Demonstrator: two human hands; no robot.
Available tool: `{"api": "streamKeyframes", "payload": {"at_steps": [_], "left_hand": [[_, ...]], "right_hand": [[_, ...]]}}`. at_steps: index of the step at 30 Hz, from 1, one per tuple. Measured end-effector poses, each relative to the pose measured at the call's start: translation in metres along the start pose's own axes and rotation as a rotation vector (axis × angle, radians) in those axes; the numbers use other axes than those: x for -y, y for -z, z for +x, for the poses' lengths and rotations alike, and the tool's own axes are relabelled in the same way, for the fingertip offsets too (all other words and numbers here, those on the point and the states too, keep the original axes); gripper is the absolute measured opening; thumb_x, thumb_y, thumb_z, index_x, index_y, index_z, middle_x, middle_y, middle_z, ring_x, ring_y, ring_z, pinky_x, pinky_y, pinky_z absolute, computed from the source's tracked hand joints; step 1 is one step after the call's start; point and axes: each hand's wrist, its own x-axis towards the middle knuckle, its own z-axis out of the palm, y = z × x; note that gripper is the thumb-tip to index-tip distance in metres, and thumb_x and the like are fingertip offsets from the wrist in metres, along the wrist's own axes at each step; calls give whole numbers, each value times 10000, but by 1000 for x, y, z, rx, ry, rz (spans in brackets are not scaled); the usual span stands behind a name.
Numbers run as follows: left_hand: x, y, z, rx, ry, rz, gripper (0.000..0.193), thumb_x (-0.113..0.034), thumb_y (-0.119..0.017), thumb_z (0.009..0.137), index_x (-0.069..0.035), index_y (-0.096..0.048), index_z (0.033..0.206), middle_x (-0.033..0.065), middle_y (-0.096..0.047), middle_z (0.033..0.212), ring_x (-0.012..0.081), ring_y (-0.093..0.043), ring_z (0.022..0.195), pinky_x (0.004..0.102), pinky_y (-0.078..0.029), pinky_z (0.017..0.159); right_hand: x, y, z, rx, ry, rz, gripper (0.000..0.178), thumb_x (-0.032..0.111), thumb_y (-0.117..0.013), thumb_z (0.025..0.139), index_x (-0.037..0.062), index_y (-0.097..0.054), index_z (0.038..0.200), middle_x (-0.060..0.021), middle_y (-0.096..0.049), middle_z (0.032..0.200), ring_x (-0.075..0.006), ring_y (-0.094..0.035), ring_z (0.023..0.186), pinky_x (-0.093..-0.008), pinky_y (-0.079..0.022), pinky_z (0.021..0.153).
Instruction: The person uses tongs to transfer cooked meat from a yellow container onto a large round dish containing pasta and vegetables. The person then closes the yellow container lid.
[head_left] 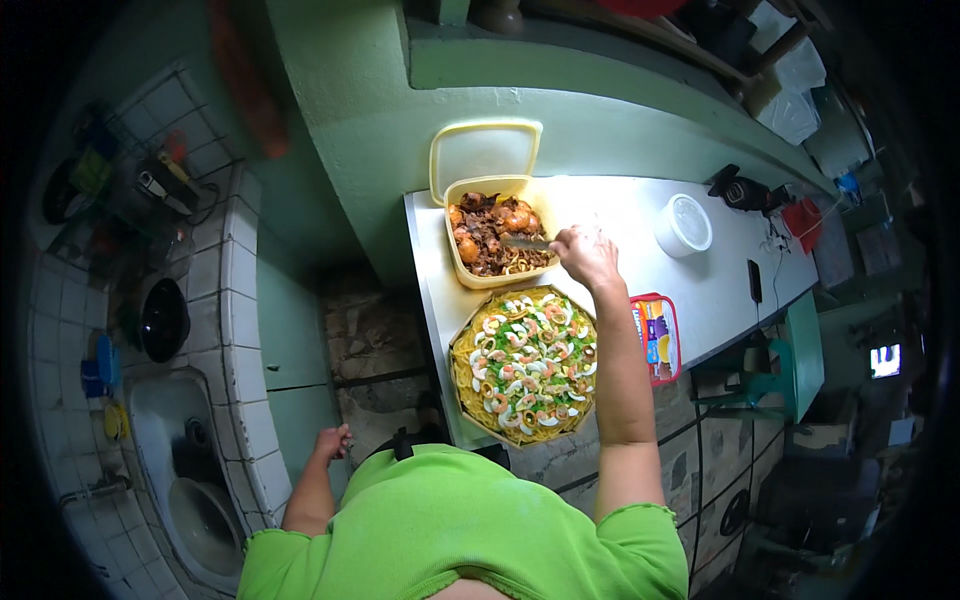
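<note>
My right hand (585, 253) is closed round a metal utensil (526, 243), whose working end is in a pale yellow plastic tub (473, 283). Dark saucy meat with orange-brown pieces (492, 225) fills that tub; the utensil's exact kind is hard to tell. Just below my right forearm and the tub is an octagonal tray of noodles (523, 365), topped with sliced egg, shrimp and chopped greens. My left hand (333, 442) hangs low beside my body, away from the table, fingers curled in with nothing visible in them.
The tub's lid (487, 160) leans upright against the green wall. On the white table (620, 205) stand a round white lidded container (684, 225), a red-rimmed rectangular box (656, 340), a phone (754, 282) and a black device (744, 192). A tiled counter with a sink (175, 400) lies left.
</note>
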Motion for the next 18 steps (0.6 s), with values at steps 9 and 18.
{"api": "streamKeyframes", "payload": {"at_steps": [9,18], "left_hand": [[-24,-7,5,5,-61,-22,322,-397,-610,913,-80,-652,875,-8,-533,659,115,-487,463,305,-445,450],[0,0,1,-36,39,13,305,-383,-613,909,-87,-669,864,-13,-543,654,113,-473,462,313,-455,468]], "right_hand": [[-17,-40,44,-66,260,-317,221,208,-546,862,279,-707,995,-28,-666,977,-260,-582,998,-461,-376,892],[-19,-14,33,80,210,-212,157,253,-596,879,255,-720,974,-15,-689,933,-226,-624,983,-491,-304,1014]]}}
